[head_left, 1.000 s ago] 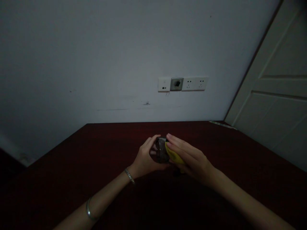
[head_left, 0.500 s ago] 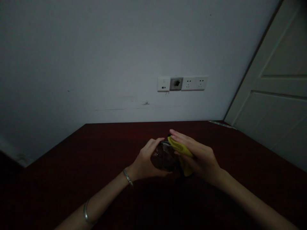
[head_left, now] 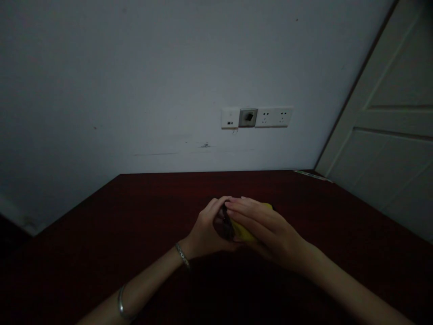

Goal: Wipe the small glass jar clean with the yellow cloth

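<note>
My left hand [head_left: 204,230] is curled around a small dark shiny object [head_left: 223,225] held just above the dark red table [head_left: 135,212]. My right hand [head_left: 264,228] lies over the object from the right and presses a yellow cloth [head_left: 241,230] against it, fingers close together. Most of the object is hidden between the two hands, and the dim light keeps me from making out what it is. Two silver bracelets sit on my left forearm [head_left: 182,256].
A white wall stands behind the table with a row of sockets and a switch plate [head_left: 256,118]. A white panelled door [head_left: 389,135] is at the right. A thin pale strip [head_left: 313,175] lies at the table's far right corner.
My right hand has slid the yellow cloth over the object, from its top down and to the left. The left hand kept its grip and barely moved.
</note>
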Tool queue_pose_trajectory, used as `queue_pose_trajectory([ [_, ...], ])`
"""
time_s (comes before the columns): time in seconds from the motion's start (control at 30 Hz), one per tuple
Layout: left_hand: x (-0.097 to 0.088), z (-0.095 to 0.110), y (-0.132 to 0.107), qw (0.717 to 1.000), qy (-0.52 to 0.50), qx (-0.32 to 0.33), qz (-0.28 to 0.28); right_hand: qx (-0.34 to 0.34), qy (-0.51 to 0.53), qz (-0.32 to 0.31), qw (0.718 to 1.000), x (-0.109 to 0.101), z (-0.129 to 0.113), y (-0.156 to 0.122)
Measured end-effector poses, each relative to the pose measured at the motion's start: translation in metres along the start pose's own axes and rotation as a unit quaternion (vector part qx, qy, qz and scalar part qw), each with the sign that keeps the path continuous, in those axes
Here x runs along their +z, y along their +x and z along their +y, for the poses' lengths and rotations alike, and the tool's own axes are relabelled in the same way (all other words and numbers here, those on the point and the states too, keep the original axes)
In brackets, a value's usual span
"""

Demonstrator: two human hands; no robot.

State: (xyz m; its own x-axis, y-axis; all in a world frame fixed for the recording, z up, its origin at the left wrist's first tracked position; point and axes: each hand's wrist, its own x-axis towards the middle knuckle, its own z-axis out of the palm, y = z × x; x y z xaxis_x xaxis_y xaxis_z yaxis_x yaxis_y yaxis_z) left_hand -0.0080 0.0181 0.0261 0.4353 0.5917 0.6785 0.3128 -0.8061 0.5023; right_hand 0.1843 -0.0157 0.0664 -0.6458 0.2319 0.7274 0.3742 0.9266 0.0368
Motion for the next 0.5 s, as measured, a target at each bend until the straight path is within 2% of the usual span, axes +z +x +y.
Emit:
queue_pose_trajectory([
  [0.17,0.001,-0.008,-0.003,1.0,-0.012,-0.015,0.016,-0.03,-0.013,-0.001,0.999,0.001,-0.003,0.0],
  [0.3,0.0,-0.004,-0.001,0.999,-0.019,-0.042,0.012,-0.015,0.049,-0.029,0.998,-0.006,0.002,-0.001],
  [0.5,0.007,-0.006,-0.003,0.984,-0.123,-0.123,0.034,-0.027,0.042,-0.046,0.998,-0.006,-0.005,0.005],
])
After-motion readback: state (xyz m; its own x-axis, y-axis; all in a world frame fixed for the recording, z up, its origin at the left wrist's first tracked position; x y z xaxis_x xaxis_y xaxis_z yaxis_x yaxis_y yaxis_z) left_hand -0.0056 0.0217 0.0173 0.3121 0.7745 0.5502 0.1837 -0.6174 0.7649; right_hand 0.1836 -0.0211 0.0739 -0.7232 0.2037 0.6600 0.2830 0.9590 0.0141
